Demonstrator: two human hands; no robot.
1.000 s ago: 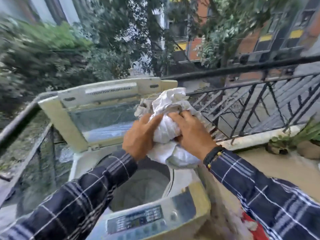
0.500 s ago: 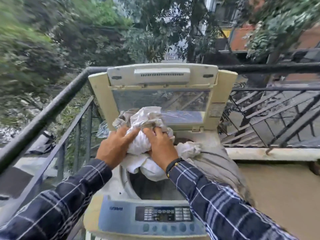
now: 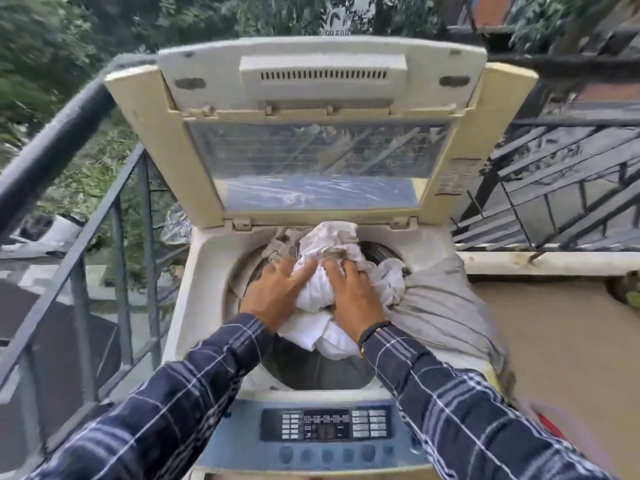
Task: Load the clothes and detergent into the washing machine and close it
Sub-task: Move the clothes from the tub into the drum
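Presently, the left hand and right hand each close their grip on the white clothes, directly over the washing machine drum, lid raised, so the bundle can drop straight in

Across the far half of the washing machine's drum opening, a bundle of white clothes is blocking your way; the near half is lying open. Behind the opening the raised lid is walling you off. To its right a grey cloth cover is draping the rim; to its left the balcony railing is standing near.
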